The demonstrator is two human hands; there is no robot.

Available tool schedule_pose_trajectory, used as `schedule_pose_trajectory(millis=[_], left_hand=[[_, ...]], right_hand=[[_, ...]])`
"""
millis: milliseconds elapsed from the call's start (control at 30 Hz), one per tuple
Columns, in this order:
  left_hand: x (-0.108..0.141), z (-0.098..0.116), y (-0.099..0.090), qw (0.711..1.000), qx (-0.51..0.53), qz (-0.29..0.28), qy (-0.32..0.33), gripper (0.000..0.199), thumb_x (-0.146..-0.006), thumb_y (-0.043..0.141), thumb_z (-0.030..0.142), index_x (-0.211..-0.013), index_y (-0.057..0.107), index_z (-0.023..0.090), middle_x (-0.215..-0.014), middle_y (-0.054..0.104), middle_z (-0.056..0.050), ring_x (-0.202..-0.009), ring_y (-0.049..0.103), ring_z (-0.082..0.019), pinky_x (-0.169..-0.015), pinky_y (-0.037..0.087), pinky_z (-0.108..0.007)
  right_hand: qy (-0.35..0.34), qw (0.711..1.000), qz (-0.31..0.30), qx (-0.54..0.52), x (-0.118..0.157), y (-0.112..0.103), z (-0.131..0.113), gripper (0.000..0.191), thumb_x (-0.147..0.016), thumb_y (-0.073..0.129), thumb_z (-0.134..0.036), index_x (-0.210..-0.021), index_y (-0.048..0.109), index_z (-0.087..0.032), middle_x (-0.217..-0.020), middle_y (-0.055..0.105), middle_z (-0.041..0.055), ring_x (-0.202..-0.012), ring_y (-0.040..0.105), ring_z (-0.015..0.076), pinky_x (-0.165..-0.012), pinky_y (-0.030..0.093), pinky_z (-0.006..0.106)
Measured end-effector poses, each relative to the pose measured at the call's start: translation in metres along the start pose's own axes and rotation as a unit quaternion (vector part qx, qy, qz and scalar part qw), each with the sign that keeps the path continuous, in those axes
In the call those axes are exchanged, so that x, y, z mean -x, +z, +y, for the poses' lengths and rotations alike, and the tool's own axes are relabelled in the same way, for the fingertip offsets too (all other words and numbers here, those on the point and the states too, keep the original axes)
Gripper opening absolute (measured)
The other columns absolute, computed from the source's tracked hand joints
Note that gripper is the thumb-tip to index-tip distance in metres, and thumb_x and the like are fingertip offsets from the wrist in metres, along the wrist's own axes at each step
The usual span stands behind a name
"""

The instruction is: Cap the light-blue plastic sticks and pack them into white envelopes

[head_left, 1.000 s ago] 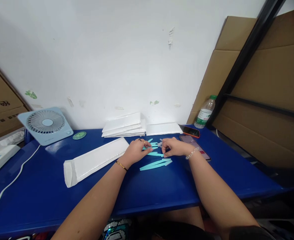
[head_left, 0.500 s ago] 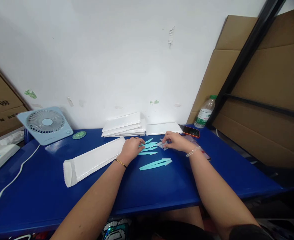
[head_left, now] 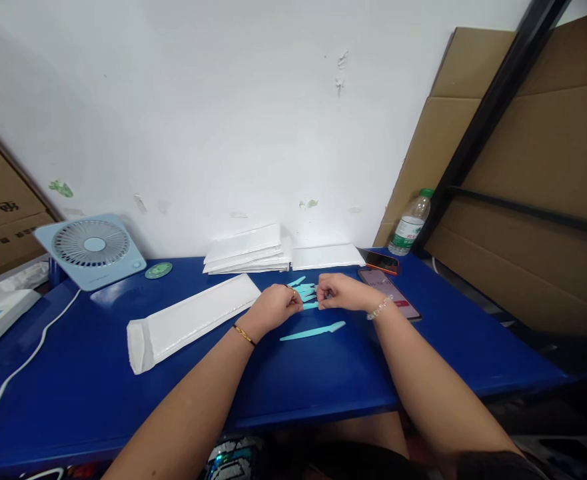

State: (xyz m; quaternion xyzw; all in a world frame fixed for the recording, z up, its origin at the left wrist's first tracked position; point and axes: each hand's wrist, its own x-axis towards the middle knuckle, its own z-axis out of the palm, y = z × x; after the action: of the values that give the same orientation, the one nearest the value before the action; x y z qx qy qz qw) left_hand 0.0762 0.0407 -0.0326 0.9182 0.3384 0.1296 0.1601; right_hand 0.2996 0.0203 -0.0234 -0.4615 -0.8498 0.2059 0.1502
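Observation:
A short stretch of a turquoise eyebrow razor (head_left: 310, 305) shows between my two hands. My left hand (head_left: 274, 305) is closed with its fingertips on the left end. My right hand (head_left: 342, 293) pinches at the right end; whether a small clear piece is also in those fingers cannot be made out. Just behind the fingers lies a pile of similar turquoise razors (head_left: 304, 289), partly covered by the hands. One single razor (head_left: 313, 331) rests on the blue table nearer to me.
A long white padded mailer (head_left: 198, 320) lies left of my hands. White mailers (head_left: 246, 250) are stacked along the wall. Right of my hands are a phone (head_left: 393, 293), an orange-edged phone (head_left: 380, 261) and a bottle (head_left: 408, 230). A blue fan (head_left: 93, 247) stands at the left.
My hands have come together, the right one moving left and down from the clear pieces. Of the two razors in front, one has left its place. The phone on the right is now less covered.

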Motion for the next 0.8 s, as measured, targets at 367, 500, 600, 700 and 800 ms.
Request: schedule_pose_trajectory(millis=[367,500,600,700,800], left_hand=[[-0.001,-0.020,-0.010,0.994,-0.043,0.079,-0.060,0.023,-0.079,0.053,0.026,-0.097,0.067,0.019,-0.088,0.064,-0.006,-0.083,0.058,-0.019,-0.070,0.043,-0.027],[0.002,-0.014,-0.008,0.996,0.015,0.075,-0.056,0.023,-0.080,0.053,0.035,-0.091,0.066,0.019,-0.086,0.064,-0.004,-0.080,0.059,-0.018,-0.068,0.043,-0.026],[0.005,-0.006,-0.005,0.998,0.052,0.030,-0.025,0.026,-0.081,0.052,0.041,-0.086,0.067,0.020,-0.085,0.065,-0.003,-0.077,0.060,-0.016,-0.066,0.043,-0.024],[0.008,0.002,0.000,0.998,0.057,-0.012,0.015,0.028,-0.083,0.051,0.043,-0.091,0.067,0.022,-0.088,0.067,-0.002,-0.080,0.060,-0.016,-0.069,0.042,-0.024],[0.009,0.005,0.002,1.000,0.009,-0.022,0.011,0.027,-0.086,0.046,0.039,-0.091,0.067,0.023,-0.086,0.068,-0.003,-0.079,0.060,-0.017,-0.068,0.041,-0.024]], right_hand=[[0.068,0.994,0.085,-0.022,0.008,-0.014,0.012,0.016,-0.071,0.067,-0.031,-0.077,0.068,-0.017,-0.083,0.061,0.0034,-0.073,0.056,0.0147,-0.064,0.041,0.024],[0.052,0.995,-0.075,-0.038,0.013,-0.014,-0.004,0.024,-0.057,0.077,-0.035,-0.072,0.070,-0.018,-0.073,0.062,0.0003,-0.067,0.056,0.0144,-0.059,0.041,0.024],[0.063,0.986,-0.153,-0.014,0.011,-0.007,-0.011,0.017,-0.057,0.077,-0.028,-0.066,0.068,-0.018,-0.065,0.061,-0.0017,-0.058,0.054,0.0121,-0.055,0.039,0.023],[0.044,0.992,-0.116,0.001,0.006,-0.002,-0.017,0.008,-0.066,0.070,-0.024,-0.066,0.065,-0.017,-0.069,0.061,-0.0004,-0.059,0.053,0.0117,-0.056,0.040,0.024],[0.038,0.997,-0.060,-0.028,0.004,-0.003,-0.021,0.010,-0.073,0.063,-0.026,-0.072,0.063,-0.017,-0.071,0.062,0.0009,-0.061,0.055,0.0126,-0.056,0.040,0.023]])
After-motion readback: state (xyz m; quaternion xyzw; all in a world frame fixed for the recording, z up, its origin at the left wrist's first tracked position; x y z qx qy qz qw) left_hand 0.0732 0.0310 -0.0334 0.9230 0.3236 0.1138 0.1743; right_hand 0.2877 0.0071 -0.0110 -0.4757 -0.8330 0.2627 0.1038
